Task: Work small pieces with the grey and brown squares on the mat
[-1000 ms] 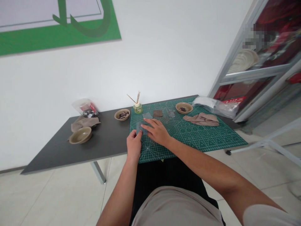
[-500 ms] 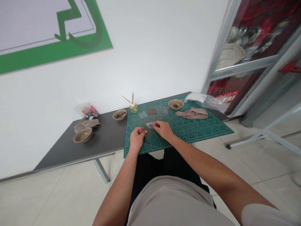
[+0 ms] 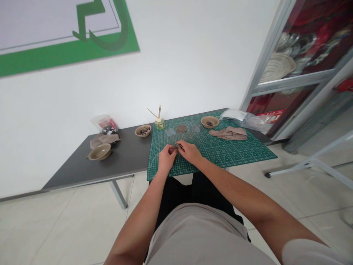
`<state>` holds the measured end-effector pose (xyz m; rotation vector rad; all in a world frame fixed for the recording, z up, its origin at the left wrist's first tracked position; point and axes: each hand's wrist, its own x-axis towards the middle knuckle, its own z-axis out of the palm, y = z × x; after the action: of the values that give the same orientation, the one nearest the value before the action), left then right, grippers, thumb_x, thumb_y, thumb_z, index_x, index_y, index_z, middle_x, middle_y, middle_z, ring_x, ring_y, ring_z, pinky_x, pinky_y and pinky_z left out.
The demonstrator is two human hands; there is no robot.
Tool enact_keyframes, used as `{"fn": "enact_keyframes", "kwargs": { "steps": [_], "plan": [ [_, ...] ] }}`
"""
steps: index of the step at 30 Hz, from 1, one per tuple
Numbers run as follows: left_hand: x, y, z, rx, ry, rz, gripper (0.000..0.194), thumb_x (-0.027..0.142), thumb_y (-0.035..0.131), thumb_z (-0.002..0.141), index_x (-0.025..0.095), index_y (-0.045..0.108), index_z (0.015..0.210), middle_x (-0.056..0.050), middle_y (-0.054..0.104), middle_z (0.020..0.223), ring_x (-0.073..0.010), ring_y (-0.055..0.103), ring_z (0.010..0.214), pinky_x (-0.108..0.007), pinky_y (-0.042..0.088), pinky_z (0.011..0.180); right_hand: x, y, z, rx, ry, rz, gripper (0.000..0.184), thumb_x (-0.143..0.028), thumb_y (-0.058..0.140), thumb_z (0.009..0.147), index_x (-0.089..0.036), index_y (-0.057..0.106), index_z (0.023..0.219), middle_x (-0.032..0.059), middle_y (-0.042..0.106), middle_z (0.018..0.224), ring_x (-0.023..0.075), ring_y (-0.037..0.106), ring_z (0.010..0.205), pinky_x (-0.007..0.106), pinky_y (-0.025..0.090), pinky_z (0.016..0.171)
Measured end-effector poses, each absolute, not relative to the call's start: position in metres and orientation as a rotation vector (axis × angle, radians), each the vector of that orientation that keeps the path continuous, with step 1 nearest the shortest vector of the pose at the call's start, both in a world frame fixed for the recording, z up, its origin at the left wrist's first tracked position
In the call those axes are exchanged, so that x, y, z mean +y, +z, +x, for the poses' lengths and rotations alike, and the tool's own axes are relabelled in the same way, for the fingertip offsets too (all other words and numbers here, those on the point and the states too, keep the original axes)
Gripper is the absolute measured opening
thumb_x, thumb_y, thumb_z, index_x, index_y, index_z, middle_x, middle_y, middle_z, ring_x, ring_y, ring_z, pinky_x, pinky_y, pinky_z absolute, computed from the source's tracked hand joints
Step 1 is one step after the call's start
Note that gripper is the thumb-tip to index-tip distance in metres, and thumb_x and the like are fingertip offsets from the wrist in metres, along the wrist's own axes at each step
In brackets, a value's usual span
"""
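My hands meet above the green cutting mat [image 3: 220, 151], close to its front edge. My right hand [image 3: 190, 152] pinches a small clear plastic bag [image 3: 177, 146], mostly hidden by the fingers. From the other side, my left hand [image 3: 166, 159] has its thumb and fingers closed at the same bag. Whether anything is inside it I cannot make out. Just beyond my fingers lie a flat clear packet [image 3: 170, 132], a brown square [image 3: 181, 129] and another small clear packet [image 3: 196, 128].
A beige bowl [image 3: 204, 125] with dark pieces and a brown cloth [image 3: 231, 133] lie right. Left stand a reed diffuser [image 3: 160, 123], a second bowl with dark pieces [image 3: 141, 135], another bowl [image 3: 99, 156], a cloth [image 3: 103, 140] and a plastic bag [image 3: 102, 123]. Clear plastic wrapping [image 3: 245, 119] lies far right.
My left hand has come right and up to the small plastic bag, closing the gap to my right hand. The view has shifted slightly.
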<state>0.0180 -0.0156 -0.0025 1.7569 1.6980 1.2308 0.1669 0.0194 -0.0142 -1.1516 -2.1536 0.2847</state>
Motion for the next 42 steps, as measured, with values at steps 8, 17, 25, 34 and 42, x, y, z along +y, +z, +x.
{"fn": "enact_keyframes", "kwargs": {
  "steps": [8, 17, 25, 34, 42],
  "plan": [
    [-0.014, 0.0, 0.017, 1.726, 1.251, 1.71, 0.007, 0.022, 0.059, 0.078, 0.021, 0.065, 0.08, 0.002, 0.063, 0.068, -0.0145, 0.057, 0.065, -0.026, 0.04, 0.065, 0.009, -0.014, 0.169, -2.291, 0.137, -1.083, 0.039, -0.022, 0.05, 0.095, -0.021, 0.06, 0.132, 0.0079, 0.062, 0.137, 0.0222, 0.062, 0.12, 0.037, 0.051, 0.099],
    [-0.009, -0.005, 0.015, 1.734, 1.325, 1.622, 0.012, 0.028, 0.06, 0.079, 0.019, 0.061, 0.07, 0.003, 0.059, 0.062, -0.0126, 0.052, 0.06, -0.026, 0.038, 0.062, 0.01, -0.014, 0.168, -2.358, 0.097, -1.081, 0.049, -0.01, 0.047, 0.093, -0.023, 0.056, 0.139, 0.0101, 0.059, 0.14, 0.022, 0.058, 0.126, 0.04, 0.049, 0.104],
    [-0.014, -0.01, 0.015, 1.762, 1.358, 1.534, 0.014, 0.032, 0.066, 0.078, 0.019, 0.067, 0.075, 0.001, 0.067, 0.069, -0.0137, 0.057, 0.064, -0.026, 0.042, 0.063, 0.01, -0.022, 0.167, -2.351, 0.096, -1.146, 0.049, -0.012, 0.046, 0.094, -0.021, 0.053, 0.142, 0.0098, 0.059, 0.14, 0.0231, 0.063, 0.12, 0.039, 0.054, 0.098],
    [-0.015, -0.011, 0.015, 1.746, 1.362, 1.591, 0.012, 0.028, 0.062, 0.078, 0.019, 0.063, 0.071, 0.003, 0.06, 0.064, -0.0125, 0.053, 0.061, -0.025, 0.041, 0.062, 0.009, -0.017, 0.166, -2.374, 0.116, -0.999, 0.049, -0.012, 0.048, 0.093, -0.016, 0.053, 0.141, 0.0112, 0.054, 0.145, 0.0219, 0.058, 0.128, 0.038, 0.05, 0.105],
    [-0.016, -0.01, 0.015, 1.774, 1.349, 1.62, 0.01, 0.027, 0.061, 0.079, 0.019, 0.066, 0.074, 0.002, 0.06, 0.064, -0.0131, 0.055, 0.062, -0.025, 0.042, 0.063, 0.009, -0.017, 0.167, -2.377, 0.102, -0.965, 0.046, -0.012, 0.047, 0.094, -0.016, 0.055, 0.139, 0.0096, 0.054, 0.144, 0.0203, 0.054, 0.132, 0.037, 0.046, 0.11]
  ]
}}
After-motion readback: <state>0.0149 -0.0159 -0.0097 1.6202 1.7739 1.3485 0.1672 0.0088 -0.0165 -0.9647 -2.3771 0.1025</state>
